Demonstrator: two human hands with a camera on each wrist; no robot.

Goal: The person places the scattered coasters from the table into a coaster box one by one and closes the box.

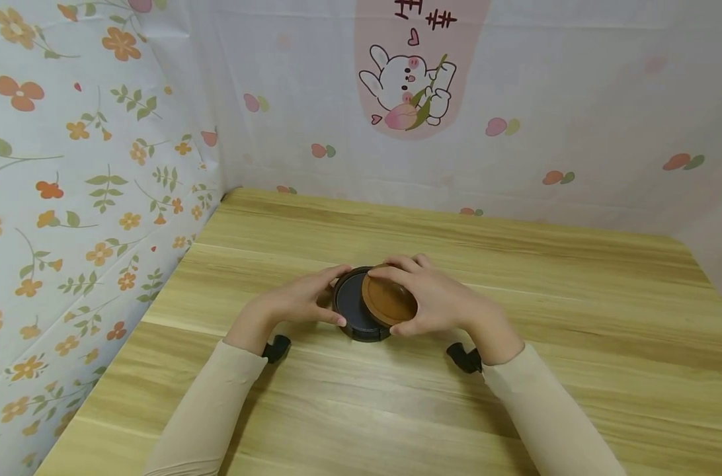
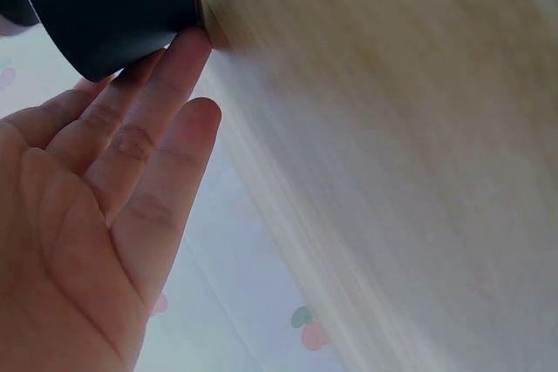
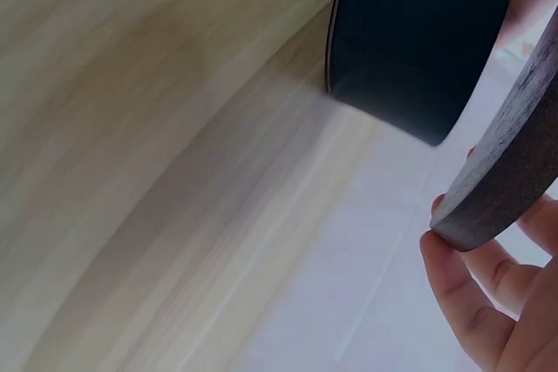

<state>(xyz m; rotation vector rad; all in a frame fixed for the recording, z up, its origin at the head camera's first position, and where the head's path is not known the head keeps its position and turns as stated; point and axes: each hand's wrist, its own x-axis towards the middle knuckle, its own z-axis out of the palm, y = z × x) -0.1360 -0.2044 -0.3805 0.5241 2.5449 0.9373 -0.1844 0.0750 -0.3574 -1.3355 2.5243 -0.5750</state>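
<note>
A round black coaster holder (image 1: 350,297) stands on the wooden table in the head view, its low wall notched at the front. Against its left side my left hand (image 1: 298,297) holds the rim between spread thumb and fingers. The left wrist view shows fingertips touching the dark wall (image 2: 113,6), with the little finger apart from it. My right hand (image 1: 441,297) grips a thick round brown coaster (image 1: 385,301) by its edge, tilted over the holder's right part. In the right wrist view, the coaster (image 3: 506,163) is raised apart from the holder's wall (image 3: 418,41).
The light wooden table (image 1: 373,410) stretches around both hands. A floral cloth (image 1: 99,198) hangs at the left, and a pale curtain (image 1: 301,86) with a rabbit print stands behind the table's far edge. Small black devices (image 1: 465,357) sit at both wrists.
</note>
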